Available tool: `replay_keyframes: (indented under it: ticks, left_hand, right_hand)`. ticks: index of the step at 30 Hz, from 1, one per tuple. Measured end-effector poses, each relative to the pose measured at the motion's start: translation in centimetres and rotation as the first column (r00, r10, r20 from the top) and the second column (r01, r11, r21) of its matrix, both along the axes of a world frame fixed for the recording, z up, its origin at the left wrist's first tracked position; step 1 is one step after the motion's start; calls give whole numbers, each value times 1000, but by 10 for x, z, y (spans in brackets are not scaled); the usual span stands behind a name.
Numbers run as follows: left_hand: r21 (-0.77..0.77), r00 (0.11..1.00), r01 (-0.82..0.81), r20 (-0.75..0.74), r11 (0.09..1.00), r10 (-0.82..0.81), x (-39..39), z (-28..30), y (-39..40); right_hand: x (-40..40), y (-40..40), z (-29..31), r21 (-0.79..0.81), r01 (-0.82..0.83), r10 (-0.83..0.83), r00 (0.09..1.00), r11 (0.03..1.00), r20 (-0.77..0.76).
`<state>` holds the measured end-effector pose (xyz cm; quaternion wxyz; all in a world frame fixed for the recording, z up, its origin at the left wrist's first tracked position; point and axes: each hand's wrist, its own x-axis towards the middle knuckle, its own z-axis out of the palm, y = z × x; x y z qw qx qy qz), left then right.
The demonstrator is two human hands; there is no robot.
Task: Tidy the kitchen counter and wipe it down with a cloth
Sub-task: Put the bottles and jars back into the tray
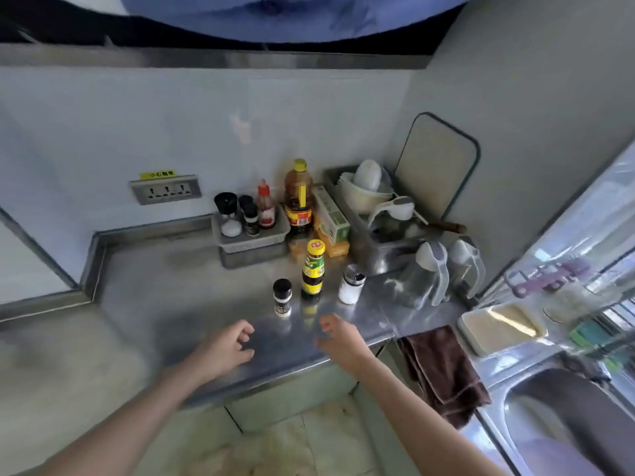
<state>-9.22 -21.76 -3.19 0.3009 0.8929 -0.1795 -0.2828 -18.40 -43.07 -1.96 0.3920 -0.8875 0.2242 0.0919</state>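
Counter: three loose bottles, apparently; two empty hands, left and right, fingers loosely curled.

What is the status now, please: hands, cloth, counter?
Left hand and right hand open, holding nothing. Brown cloth hanging at counter edge, untouched. Three small bottles standing loose in front of hands.

The table is smooth, glossy sheet metal; a soft brown cloth hangs at its right edge; the far basket looks like matt grey plastic.
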Motion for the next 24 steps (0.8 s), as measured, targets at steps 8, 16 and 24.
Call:
replay_keyframes:
  ticks: [8, 16, 24]
  left_hand:
    - [-34, 977, -209, -50, 977, 207, 42, -26, -47]
    - [-8, 952, -299, -79, 954, 297, 70, -39, -111]
    - [123, 948, -318, 33, 940, 316, 98, -44, -115]
  right_hand:
    - [83, -19, -21, 104, 214, -224, 970, 971, 98]
    - [131, -49, -24, 235, 153, -202, 959, 960, 199]
    - [145, -57, -30, 84, 140, -158, 951, 987, 264]
